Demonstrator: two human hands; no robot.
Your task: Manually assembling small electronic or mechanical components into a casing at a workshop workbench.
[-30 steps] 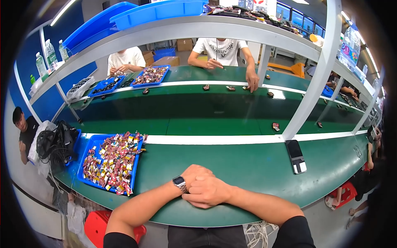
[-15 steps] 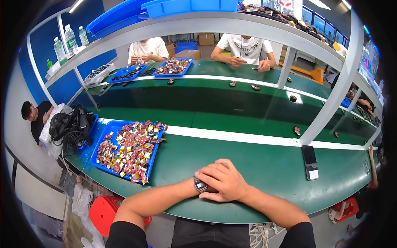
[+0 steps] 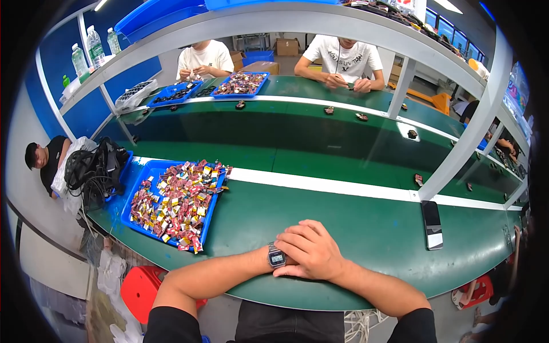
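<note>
My right hand (image 3: 311,251) lies over my left hand (image 3: 291,261) near the front edge of the green table. Its fingers are apart and rest across the back of the left hand, just beside the silver digital watch (image 3: 277,258) on my left wrist. The left fingers are hidden beneath it. No object shows in the right hand. To the left stands a blue tray (image 3: 127,207) heaped with small red, white and yellow parts (image 3: 180,206). A dark phone-like device (image 3: 433,224) lies on the table to the right.
Behind a white strip runs a green belt (image 3: 320,157) with small scattered parts (image 3: 329,110). Metal posts (image 3: 463,137) carry a shelf above. Bundled black cables (image 3: 100,168) sit at the left. Two people in white shirts (image 3: 349,60) work opposite. A red stool (image 3: 139,292) stands below.
The view has shifted slightly. My hands keep the same crossed pose on the table. The people opposite have moved their hands a little.
</note>
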